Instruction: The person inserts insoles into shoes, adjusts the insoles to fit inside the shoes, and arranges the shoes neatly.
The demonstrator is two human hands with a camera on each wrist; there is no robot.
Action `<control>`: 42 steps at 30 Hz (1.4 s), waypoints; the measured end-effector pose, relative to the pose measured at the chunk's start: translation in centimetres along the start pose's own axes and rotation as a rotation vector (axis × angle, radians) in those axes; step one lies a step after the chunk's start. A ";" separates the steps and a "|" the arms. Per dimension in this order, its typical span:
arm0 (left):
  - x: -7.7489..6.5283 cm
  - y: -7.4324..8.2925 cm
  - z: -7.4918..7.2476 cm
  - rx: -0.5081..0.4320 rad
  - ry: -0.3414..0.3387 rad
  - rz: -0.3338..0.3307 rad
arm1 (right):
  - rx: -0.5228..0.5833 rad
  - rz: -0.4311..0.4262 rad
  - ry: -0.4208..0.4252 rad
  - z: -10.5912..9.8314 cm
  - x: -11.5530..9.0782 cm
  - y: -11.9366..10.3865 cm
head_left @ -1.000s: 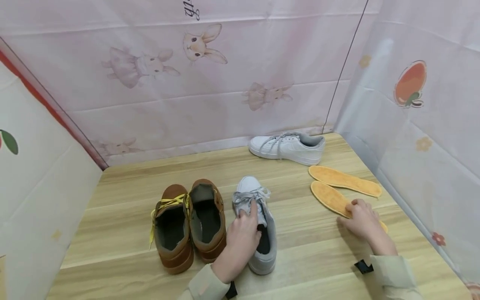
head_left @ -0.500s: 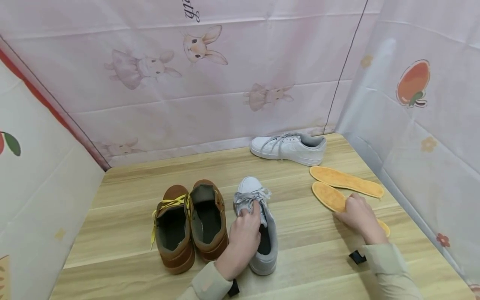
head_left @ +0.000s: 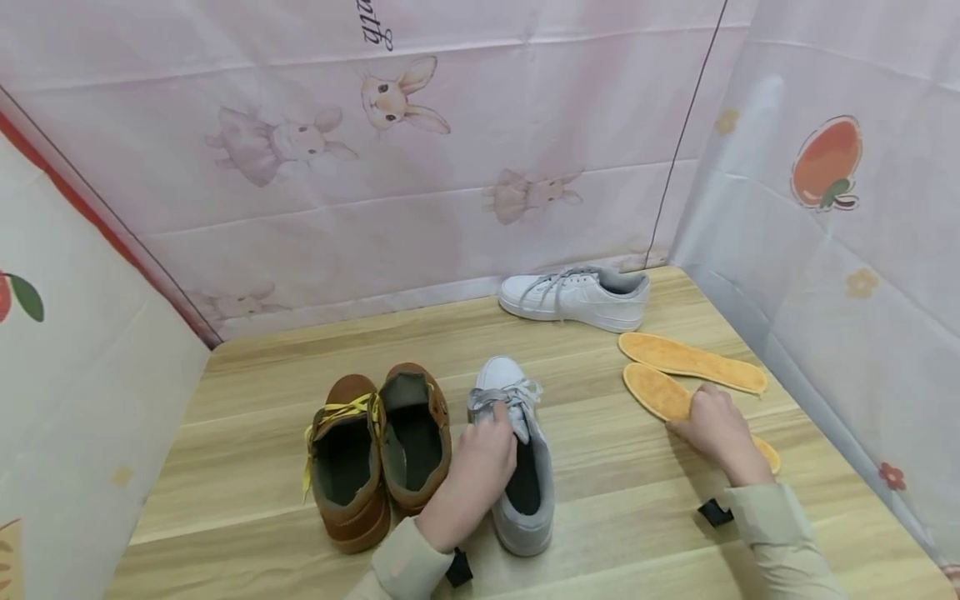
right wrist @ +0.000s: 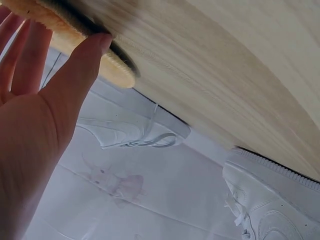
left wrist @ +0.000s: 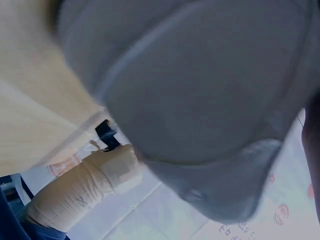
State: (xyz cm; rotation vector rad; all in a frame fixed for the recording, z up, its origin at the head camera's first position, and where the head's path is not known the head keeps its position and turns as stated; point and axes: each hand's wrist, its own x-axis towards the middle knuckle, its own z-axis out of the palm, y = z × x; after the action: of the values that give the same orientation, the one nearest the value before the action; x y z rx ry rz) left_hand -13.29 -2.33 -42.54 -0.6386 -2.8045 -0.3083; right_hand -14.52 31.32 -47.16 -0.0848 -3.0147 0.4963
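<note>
In the head view, a white sneaker (head_left: 525, 529) with grey laces stands toe away on the table, a black lining inside it. My left hand (head_left: 477, 467) grips it at the left side of its opening, by the tongue; some fingertips are hidden. The sneaker's grey side (left wrist: 200, 90) fills the left wrist view. On the right, my right hand (head_left: 718, 432) pinches an orange insole (head_left: 654, 390) by its middle. In the right wrist view, my thumb (right wrist: 92, 55) lies on one face of the insole (right wrist: 117, 70), fingers on the other. A second orange insole (head_left: 693, 362) lies just behind.
Brown shoes (head_left: 416, 442) with yellow laces stand side by side, left of my left hand. Another white sneaker (head_left: 577, 298) lies at the table's back edge. Printed cloth walls (head_left: 420, 233) enclose the back and sides of the wooden table (head_left: 262, 358).
My left hand has shifted slightly left, and more of the sneaker's black interior shows. My right hand has moved a little leftward along the insole and closed on it.
</note>
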 end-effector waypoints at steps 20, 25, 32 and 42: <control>6.2 -0.1 -5.7 0.065 -0.504 0.265 | 0.139 0.008 0.171 0.8 0.3 2.2; 8.2 -0.9 -6.0 0.012 -0.720 0.270 | 0.162 0.014 0.065 0.5 0.6 2.3; 10.8 -2.7 -5.8 -0.228 -0.949 0.273 | 0.177 0.010 -0.036 -0.3 0.9 2.0; 12.4 -4.1 -4.6 -0.387 -1.103 0.235 | 0.155 0.047 -0.033 0.0 0.5 2.3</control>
State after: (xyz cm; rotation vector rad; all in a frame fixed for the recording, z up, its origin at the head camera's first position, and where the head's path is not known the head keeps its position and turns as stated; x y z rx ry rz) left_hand -25.05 -2.29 -35.26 -1.6230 -3.6287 -0.5999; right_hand -14.94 33.56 -47.83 -0.1391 -2.9999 0.7408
